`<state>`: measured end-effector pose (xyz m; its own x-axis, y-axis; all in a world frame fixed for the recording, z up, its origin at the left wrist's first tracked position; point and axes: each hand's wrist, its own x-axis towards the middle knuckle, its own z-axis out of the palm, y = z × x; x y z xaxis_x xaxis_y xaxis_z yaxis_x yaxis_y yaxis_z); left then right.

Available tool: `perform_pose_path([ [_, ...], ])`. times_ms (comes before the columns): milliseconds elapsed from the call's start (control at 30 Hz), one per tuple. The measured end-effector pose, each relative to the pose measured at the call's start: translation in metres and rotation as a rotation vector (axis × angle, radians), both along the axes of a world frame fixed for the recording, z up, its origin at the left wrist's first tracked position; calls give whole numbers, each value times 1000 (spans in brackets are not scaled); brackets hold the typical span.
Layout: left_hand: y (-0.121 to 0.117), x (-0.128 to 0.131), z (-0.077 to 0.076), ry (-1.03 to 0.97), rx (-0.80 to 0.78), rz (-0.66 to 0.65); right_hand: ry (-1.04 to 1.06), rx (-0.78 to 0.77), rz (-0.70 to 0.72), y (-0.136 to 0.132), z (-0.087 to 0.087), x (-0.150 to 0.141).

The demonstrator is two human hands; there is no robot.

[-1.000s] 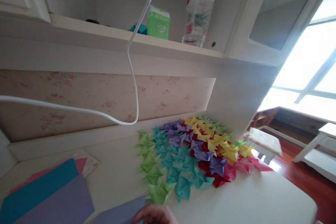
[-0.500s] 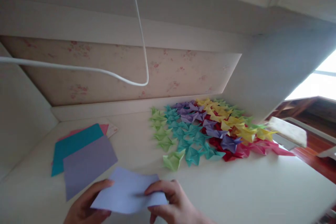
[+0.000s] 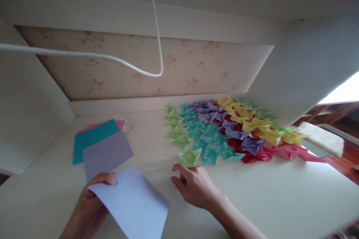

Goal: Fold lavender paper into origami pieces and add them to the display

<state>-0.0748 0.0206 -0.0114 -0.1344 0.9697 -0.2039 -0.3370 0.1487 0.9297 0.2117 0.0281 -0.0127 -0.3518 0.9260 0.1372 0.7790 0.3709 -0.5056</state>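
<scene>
A sheet of light purple paper [image 3: 134, 201] is held by its upper left edge in my left hand [image 3: 94, 201], thumb on top and fingers underneath. The sheet tilts toward me above the table. My right hand [image 3: 196, 186] is apart from the sheet, to its right, with fingers curled and a gap between thumb and index finger; nothing shows in it. Just beyond those fingers sits a light green folded paper piece [image 3: 189, 157]. Behind my left hand lie a purple sheet [image 3: 108, 153] and a teal sheet [image 3: 92, 138], partly overlapping.
Rows of folded paper pieces in teal [image 3: 210, 132], yellow [image 3: 252, 125], purple, red and pink cover the right rear of the white table [image 3: 252, 198]. A white cable [image 3: 131, 68] hangs in front of the floral wall panel [image 3: 196, 67]. A side panel [image 3: 303, 56] bounds the right.
The view has tilted down from the shelf to the table. The purple sheet was in both hands half a second ago; my right hand has let go and moved right. My left hand keeps it.
</scene>
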Motion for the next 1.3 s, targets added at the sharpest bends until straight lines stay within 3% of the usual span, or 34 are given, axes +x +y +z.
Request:
perform_pose_path([
  [133, -4, 8, -7, -73, -36, -124, -26, 98, 48, 5, -11, -1],
  [267, -5, 14, -9, -64, -32, -168, 4, 112, 64, 5, -9, -3],
  [367, 0, 15, -5, -71, -3, -95, 60, 91, 45, -1, -6, -7],
  [533, 10, 9, 1, -143, 89, 78, 319, -74, 22, -9, -4, -13],
  [600, 11, 7, -1, -154, 111, 85, 271, 36, -24, -7, -8, -12],
  [700, 10, 9, -7, -140, 140, -5, 83, 414, -113, 1, -16, -6],
  [767, 10, 13, -11, -113, 164, -52, -55, 552, -170, 9, -22, 0],
  [867, 12, 18, -16, -76, 191, -89, -153, 606, -179, 16, -30, 7],
  [1300, 14, 16, -24, 85, 255, -220, -75, 607, -111, 24, -42, 15],
])
